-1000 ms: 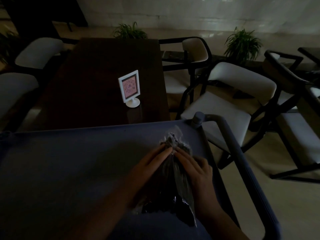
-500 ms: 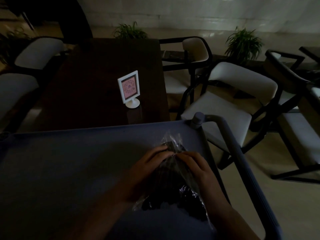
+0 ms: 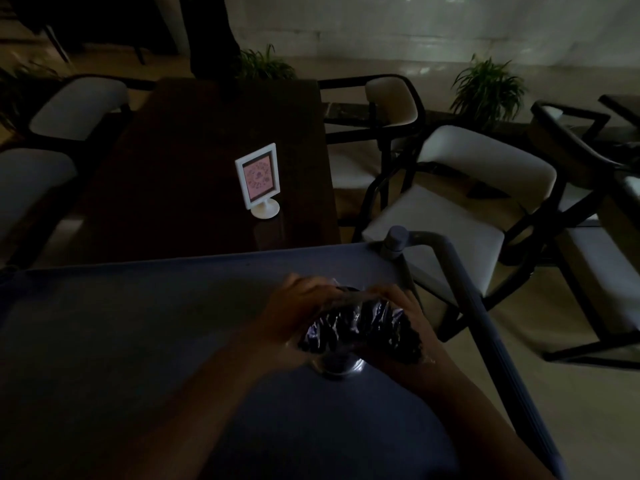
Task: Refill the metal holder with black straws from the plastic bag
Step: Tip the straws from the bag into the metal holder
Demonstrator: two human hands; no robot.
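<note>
A clear plastic bag [image 3: 360, 327] full of black straws is held between both my hands over the grey cart top [image 3: 138, 341]. My left hand [image 3: 298, 313] grips its left end and my right hand [image 3: 412, 327] wraps its right side. The bag lies crosswise and bunched. Just below it a round shiny metal holder [image 3: 341, 367] stands on the cart, mostly hidden by the bag. The scene is very dark.
The cart's grey tubular handle [image 3: 460, 271] runs along the right. Beyond the cart is a dark wooden table [image 3: 207, 161] with a white framed sign [image 3: 258, 180]. White-cushioned chairs [image 3: 450, 216] stand on both sides, and potted plants [image 3: 488, 84] at the back.
The bag has turned from pointing away from me to lying crosswise and has lifted. My hands spread to its two ends, and the metal holder has come into view beneath it.
</note>
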